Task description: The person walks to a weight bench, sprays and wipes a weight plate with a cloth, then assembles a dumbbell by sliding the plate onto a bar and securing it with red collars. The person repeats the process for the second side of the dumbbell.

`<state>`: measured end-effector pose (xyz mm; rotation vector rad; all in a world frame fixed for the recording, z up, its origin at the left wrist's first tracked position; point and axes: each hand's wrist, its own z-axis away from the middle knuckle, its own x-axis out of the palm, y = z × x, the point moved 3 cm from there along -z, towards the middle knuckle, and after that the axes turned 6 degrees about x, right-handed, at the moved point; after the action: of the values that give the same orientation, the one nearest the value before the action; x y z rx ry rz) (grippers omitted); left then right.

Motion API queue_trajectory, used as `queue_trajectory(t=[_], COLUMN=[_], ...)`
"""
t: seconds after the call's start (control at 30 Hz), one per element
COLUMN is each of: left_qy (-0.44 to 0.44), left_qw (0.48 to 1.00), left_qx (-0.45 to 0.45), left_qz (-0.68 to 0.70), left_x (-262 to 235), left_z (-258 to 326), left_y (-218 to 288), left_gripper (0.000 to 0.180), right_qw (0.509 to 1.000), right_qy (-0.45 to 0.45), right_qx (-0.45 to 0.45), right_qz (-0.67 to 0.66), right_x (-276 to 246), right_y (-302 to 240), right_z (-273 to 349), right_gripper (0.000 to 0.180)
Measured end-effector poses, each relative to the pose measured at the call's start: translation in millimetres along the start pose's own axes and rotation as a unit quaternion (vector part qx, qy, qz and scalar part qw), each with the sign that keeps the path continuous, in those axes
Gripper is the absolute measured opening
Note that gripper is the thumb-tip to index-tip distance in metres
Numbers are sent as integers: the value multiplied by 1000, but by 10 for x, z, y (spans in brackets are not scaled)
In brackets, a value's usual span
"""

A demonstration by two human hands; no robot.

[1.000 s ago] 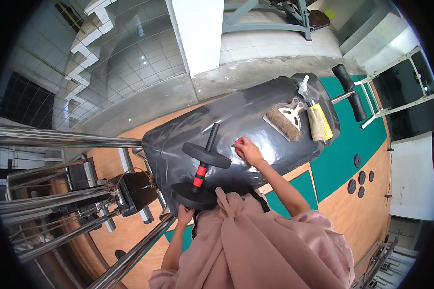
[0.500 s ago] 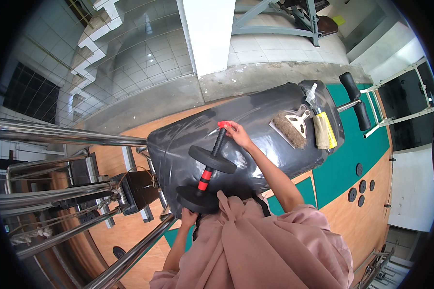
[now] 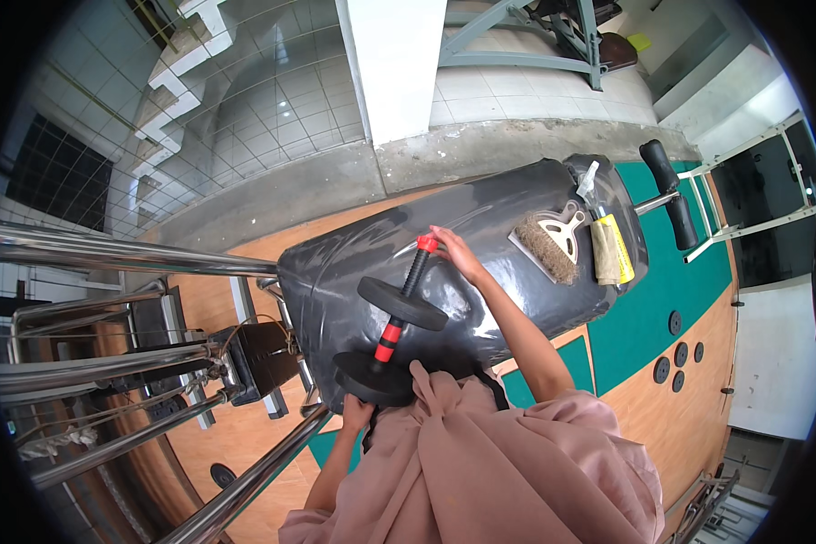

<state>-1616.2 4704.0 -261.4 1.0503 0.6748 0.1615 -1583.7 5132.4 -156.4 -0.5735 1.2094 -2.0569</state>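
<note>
A dumbbell (image 3: 389,337) stands at a slant over the black padded bench, with a black plate on each end section and a red-and-black grip between them. My left hand (image 3: 357,412) grips the rim of its near plate (image 3: 372,379); some fingers are hidden beneath. Past the far plate (image 3: 403,304), the threaded bar end (image 3: 416,270) carries a red screw collar (image 3: 427,243). Beside that collar is my right hand (image 3: 458,257), its fingers stretched out and the tips against or very close to the collar's right side.
On the bench (image 3: 335,272) lie a bristle brush (image 3: 544,249) with a cream handle, a spray bottle (image 3: 587,181) and a folded cloth (image 3: 605,251). Chrome rails (image 3: 136,252) run along the left. Several small plates (image 3: 662,367) rest on the floor at right.
My right hand has loosened from its pinch on the red collar, and its fingers have straightened. The dumbbell's top has shifted slightly right and nearer. My left hand keeps its hold.
</note>
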Motion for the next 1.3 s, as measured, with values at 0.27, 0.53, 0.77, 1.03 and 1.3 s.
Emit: queue_trajectory(t=[0.27,0.53,0.77,1.03,1.3], left_qy=[-16,-2,-10,19,16], left_qw=[1000,1000,1000,1000,999], left_qx=[-15,-22,-14,-6,-29], left_qz=[-5,-14,5,17,-11], left_x=[-24,-16,-32,13,39], left_z=[22,25,24,45,86], left_y=[126,116,236,121,63], left_gripper=[50,52,48,42,34], right_qw=[995,976,957,963,964], right_qy=[77,112,200,172,167], right_qx=[22,69,40,35,39], right_qz=[-63,-175,-206,-205,-202], right_x=[-28,-29,-133,34,213], right_y=[111,323,394,172,116], right_z=[-93,-61,83,295,328], right_gripper=[42,44,44,44,33])
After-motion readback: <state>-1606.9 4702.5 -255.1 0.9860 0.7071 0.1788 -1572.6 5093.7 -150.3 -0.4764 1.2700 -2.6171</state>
